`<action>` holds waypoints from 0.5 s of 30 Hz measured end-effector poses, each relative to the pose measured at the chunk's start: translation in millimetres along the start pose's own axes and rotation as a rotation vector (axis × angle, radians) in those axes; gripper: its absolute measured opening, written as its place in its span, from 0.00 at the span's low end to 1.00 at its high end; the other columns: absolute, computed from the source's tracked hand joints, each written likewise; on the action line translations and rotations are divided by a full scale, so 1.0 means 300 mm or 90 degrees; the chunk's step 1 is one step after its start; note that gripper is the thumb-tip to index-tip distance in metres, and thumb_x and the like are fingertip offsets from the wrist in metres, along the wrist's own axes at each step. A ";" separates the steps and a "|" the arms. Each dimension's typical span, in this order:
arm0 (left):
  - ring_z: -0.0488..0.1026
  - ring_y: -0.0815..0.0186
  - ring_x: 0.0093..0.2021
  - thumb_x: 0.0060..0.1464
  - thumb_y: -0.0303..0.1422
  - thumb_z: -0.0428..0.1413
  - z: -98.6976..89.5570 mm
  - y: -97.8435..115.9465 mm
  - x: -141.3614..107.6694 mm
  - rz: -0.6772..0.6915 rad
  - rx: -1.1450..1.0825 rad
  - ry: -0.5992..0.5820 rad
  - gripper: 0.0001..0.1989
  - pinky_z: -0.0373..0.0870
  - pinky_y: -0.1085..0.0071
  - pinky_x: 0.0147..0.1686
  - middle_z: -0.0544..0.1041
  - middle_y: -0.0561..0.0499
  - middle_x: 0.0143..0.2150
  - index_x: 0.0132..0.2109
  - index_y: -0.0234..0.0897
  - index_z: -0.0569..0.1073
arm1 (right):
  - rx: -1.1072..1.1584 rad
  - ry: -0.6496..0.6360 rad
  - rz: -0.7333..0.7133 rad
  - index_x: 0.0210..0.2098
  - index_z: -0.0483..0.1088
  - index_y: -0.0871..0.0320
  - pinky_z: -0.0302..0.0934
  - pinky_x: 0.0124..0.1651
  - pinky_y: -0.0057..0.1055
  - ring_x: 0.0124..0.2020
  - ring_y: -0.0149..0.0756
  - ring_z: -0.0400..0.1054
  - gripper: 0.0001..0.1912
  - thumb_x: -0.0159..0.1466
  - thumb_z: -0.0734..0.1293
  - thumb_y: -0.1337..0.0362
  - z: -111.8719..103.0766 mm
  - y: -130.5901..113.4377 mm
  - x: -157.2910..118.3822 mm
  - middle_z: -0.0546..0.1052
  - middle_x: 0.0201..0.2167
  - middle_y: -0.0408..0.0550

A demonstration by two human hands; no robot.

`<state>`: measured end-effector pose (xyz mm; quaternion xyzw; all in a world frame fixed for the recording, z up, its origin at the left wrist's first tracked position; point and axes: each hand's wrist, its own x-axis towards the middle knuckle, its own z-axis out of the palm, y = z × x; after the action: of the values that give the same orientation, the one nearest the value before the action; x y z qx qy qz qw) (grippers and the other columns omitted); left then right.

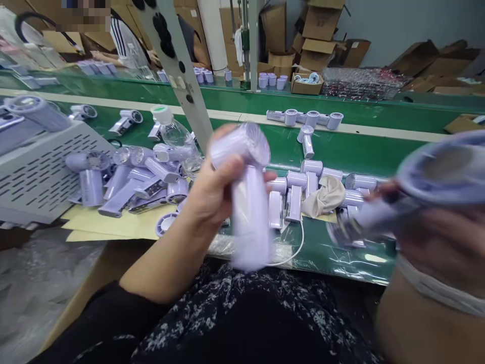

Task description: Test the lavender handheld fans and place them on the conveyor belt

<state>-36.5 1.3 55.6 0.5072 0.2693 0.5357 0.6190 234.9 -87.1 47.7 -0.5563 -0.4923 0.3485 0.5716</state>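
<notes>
My left hand (pixel 214 189) is wrapped round a lavender handheld fan (pixel 252 217), its thumb across the barrel-shaped head and the handle hanging down. At the right edge my right hand (pixel 443 237), blurred by motion, grips a second lavender fan (pixel 413 172). That fan's round ring end is close to the camera, and its handle points left. Behind and between my hands, several lavender fans (pixel 295 197) lie on the green bench, with a crumpled beige cloth (pixel 324 196) among them. Another heap of fans (pixel 140 177) sits left of my left forearm.
A clear bottle with a white cap (pixel 178 136) stands behind the left heap. A slotted grey metal box (pixel 56 172) is at left. One slanted metal post (pixel 182 71) rises ahead. A white cable (pixel 301 242) loops near the bench edge. People (pixel 127 38) work across the line.
</notes>
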 end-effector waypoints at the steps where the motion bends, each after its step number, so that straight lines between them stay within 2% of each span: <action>1: 0.78 0.68 0.30 0.57 0.46 0.65 0.014 -0.006 -0.005 -0.022 -0.008 -0.001 0.34 0.78 0.71 0.29 0.78 0.52 0.40 0.65 0.44 0.60 | 0.056 -0.019 -0.042 0.45 0.79 0.48 0.80 0.33 0.40 0.35 0.42 0.78 0.19 0.62 0.74 0.43 -0.010 -0.013 0.017 0.83 0.37 0.46; 3: 0.78 0.65 0.25 0.52 0.51 0.67 0.038 -0.016 -0.020 -0.067 -0.033 0.014 0.35 0.77 0.71 0.23 0.78 0.53 0.35 0.60 0.41 0.65 | 0.193 -0.043 -0.121 0.38 0.82 0.46 0.79 0.28 0.39 0.29 0.43 0.78 0.18 0.53 0.81 0.45 -0.021 -0.035 0.040 0.82 0.28 0.45; 5: 0.78 0.65 0.25 0.49 0.52 0.69 0.057 -0.025 -0.035 -0.034 -0.053 0.056 0.34 0.77 0.71 0.23 0.78 0.53 0.36 0.56 0.41 0.66 | 0.271 -0.036 -0.129 0.38 0.82 0.50 0.79 0.31 0.41 0.27 0.44 0.78 0.18 0.52 0.83 0.50 -0.015 -0.041 0.045 0.82 0.27 0.46; 7: 0.78 0.66 0.26 0.50 0.49 0.69 0.076 -0.045 -0.044 0.058 -0.045 0.080 0.31 0.76 0.72 0.22 0.78 0.53 0.42 0.54 0.43 0.67 | 0.288 -0.010 -0.094 0.47 0.80 0.47 0.79 0.34 0.42 0.28 0.43 0.79 0.23 0.53 0.83 0.56 0.009 -0.017 0.039 0.82 0.33 0.46; 8: 0.78 0.66 0.28 0.50 0.46 0.70 0.089 -0.063 -0.047 0.109 -0.031 0.081 0.30 0.75 0.72 0.23 0.77 0.53 0.45 0.54 0.44 0.67 | 0.284 -0.016 -0.063 0.54 0.76 0.43 0.79 0.36 0.43 0.29 0.43 0.79 0.29 0.54 0.82 0.58 0.028 0.007 0.033 0.83 0.37 0.45; 10: 0.78 0.66 0.33 0.50 0.43 0.71 0.125 -0.117 -0.048 0.189 0.003 0.078 0.29 0.77 0.70 0.29 0.74 0.52 0.49 0.54 0.46 0.67 | 0.268 -0.064 0.007 0.68 0.61 0.34 0.78 0.42 0.45 0.37 0.46 0.81 0.45 0.57 0.81 0.59 0.074 0.069 0.016 0.81 0.50 0.47; 12: 0.77 0.62 0.41 0.49 0.44 0.71 0.174 -0.189 -0.035 0.250 0.045 0.084 0.30 0.78 0.66 0.39 0.72 0.50 0.51 0.54 0.45 0.68 | 0.238 -0.160 0.056 0.74 0.50 0.37 0.75 0.53 0.48 0.52 0.51 0.78 0.55 0.56 0.81 0.55 0.122 0.127 0.001 0.74 0.62 0.52; 14: 0.75 0.55 0.50 0.51 0.48 0.68 0.227 -0.248 0.002 0.285 0.094 0.087 0.32 0.76 0.59 0.50 0.71 0.47 0.55 0.58 0.45 0.66 | 0.188 -0.239 0.057 0.75 0.52 0.45 0.68 0.62 0.51 0.63 0.57 0.69 0.60 0.52 0.83 0.50 0.150 0.151 0.005 0.68 0.68 0.56; 15: 0.73 0.51 0.54 0.53 0.49 0.67 0.250 -0.263 0.030 0.287 0.123 0.064 0.34 0.73 0.56 0.55 0.71 0.45 0.57 0.61 0.44 0.65 | 0.152 -0.241 0.043 0.74 0.54 0.47 0.65 0.64 0.52 0.65 0.58 0.66 0.60 0.50 0.84 0.51 0.147 0.147 0.019 0.67 0.69 0.56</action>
<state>62.5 -8.7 10.7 0.5840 0.2302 0.6564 0.4184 201.0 -62.6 0.8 -0.4258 -0.5269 0.5213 0.5189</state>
